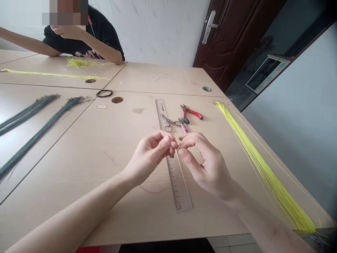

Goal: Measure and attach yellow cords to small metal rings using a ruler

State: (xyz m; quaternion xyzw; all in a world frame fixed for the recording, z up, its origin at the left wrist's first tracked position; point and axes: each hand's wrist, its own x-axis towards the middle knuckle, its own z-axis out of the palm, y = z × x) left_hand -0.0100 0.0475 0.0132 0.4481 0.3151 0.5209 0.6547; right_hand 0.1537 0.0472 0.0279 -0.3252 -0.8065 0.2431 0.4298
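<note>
The right hand point(210, 168) pinches a thin loop point(179, 147) (tiny, blurred) between thumb and forefinger above the ruler point(180, 188); the left hand point(149, 151) curls beside it, what it holds I cannot tell.

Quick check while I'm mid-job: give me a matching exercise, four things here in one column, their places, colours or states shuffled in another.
Things
1. transparent ruler
2. silver scissors
3. pliers
4. right hand

Descriptions
A. red-and-black handles
B. thumb and fingertips at a small thin piece
C. printed scale along its length
D. lying partly over the item with markings

Pairs: 1-C, 2-D, 3-A, 4-B
</note>
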